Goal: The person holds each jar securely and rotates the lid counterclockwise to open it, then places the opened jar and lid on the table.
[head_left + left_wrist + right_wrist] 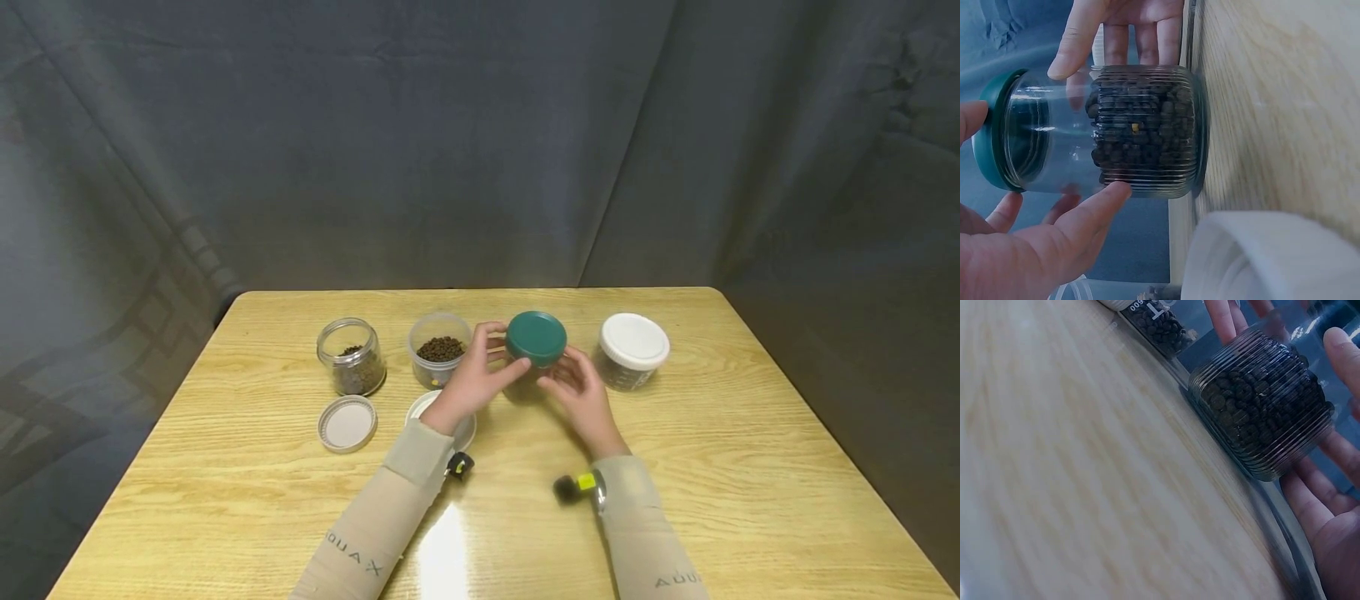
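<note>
A clear ribbed jar [1141,134] stands upright between my hands, its lower half filled with dark brown pellets. A green lid [536,335] covers its top. My left hand [480,371] holds the jar from the left, thumb across the front and a fingertip at the lid. From the other side, my right hand [585,400] holds the lower jar between thumb and fingers. The jar's ribbed base [1260,406] is close over the wooden table in the right wrist view. In the head view, the hands and lid hide much of the jar.
Left of my hands stand an uncovered plastic tub [418,367] and an uncovered glass jar [360,372], both with brown pellets. A lid [348,423] lies before that jar, and a white lid [465,429] partly under my left wrist. To the right stands a white-lidded tub [633,342].
</note>
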`<state>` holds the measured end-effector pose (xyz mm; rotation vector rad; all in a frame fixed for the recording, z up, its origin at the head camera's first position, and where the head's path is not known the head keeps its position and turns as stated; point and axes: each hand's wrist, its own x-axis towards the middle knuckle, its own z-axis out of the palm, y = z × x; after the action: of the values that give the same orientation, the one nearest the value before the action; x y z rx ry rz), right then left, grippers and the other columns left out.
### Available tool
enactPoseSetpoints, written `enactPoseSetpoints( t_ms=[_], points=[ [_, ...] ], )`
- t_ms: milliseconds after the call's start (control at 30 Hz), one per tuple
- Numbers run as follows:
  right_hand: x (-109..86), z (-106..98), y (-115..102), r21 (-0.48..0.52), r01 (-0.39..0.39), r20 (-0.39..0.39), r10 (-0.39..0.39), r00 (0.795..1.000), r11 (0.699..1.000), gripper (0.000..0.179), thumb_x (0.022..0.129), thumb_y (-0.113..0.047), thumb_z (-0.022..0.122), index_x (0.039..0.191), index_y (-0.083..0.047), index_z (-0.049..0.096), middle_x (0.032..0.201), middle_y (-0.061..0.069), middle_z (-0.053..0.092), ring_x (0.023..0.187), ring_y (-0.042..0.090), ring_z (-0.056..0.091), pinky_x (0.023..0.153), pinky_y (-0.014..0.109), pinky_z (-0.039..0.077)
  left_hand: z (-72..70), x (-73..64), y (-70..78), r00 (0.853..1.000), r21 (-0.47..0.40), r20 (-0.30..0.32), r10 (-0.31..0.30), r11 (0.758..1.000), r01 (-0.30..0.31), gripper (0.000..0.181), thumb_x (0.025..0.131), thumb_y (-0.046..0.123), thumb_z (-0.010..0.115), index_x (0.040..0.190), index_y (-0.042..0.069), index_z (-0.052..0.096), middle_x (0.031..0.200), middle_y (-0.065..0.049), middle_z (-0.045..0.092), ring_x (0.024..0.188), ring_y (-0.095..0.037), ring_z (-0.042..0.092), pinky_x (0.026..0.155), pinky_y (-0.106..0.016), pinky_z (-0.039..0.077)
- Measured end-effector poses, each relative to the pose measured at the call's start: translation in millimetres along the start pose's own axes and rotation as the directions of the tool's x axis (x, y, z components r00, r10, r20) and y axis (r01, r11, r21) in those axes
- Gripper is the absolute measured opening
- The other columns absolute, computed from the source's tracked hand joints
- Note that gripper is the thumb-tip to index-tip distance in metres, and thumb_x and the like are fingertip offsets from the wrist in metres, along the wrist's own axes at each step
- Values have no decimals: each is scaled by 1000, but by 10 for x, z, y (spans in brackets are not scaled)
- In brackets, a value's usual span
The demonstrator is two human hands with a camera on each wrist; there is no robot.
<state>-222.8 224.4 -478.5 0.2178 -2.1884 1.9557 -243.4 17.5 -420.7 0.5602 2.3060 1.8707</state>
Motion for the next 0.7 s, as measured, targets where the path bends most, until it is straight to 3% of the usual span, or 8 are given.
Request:
enactPoseSetpoints(
  t_ms=[233, 400, 533, 700],
  points=[
    [-15, -6, -13, 12, -17, 0, 17, 1000, 1000, 69, 88, -2, 76, 149, -6, 44, 141, 18, 56, 123, 16, 58, 104, 24, 49, 6, 6, -1, 1000, 28, 0, -10, 1000, 9, 63, 96, 27, 71, 144, 11, 33, 146, -24, 47, 132, -38, 53, 110, -46, 46],
    [-21, -7, -32, 17, -21, 1, 21, 1000, 1000, 69, 87, -2, 77, 148, -7, 44, 141, 17, 57, 125, 20, 57, 104, 24, 49, 0, 3, 8, 1000, 48, 4, -2, 999, 2, 77, 97, 30, 71, 157, 13, 25, 147, -24, 47, 132, -38, 53, 109, -47, 47],
    [-21, -2, -41, 23, -14, 2, 14, 1000, 1000, 69, 87, -1, 77, 148, -6, 45, 140, 17, 57, 124, 18, 58, 104, 24, 49, -9, 8, 7, 1000, 81, 13, 17, 997, -18, 82, 98, 33, 68, 162, 17, 20, 149, -22, 47, 132, -37, 52, 109, -47, 47],
    [-21, 1, -43, 30, -2, 2, 2, 1000, 1000, 68, 87, 0, 76, 148, -5, 45, 139, 19, 57, 121, 13, 59, 104, 24, 49, -12, 14, 6, 999, 97, 27, 44, 994, -47, 77, 99, 33, 68, 161, 14, 26, 152, -19, 44, 132, -36, 53, 108, -47, 48]
  ],
)
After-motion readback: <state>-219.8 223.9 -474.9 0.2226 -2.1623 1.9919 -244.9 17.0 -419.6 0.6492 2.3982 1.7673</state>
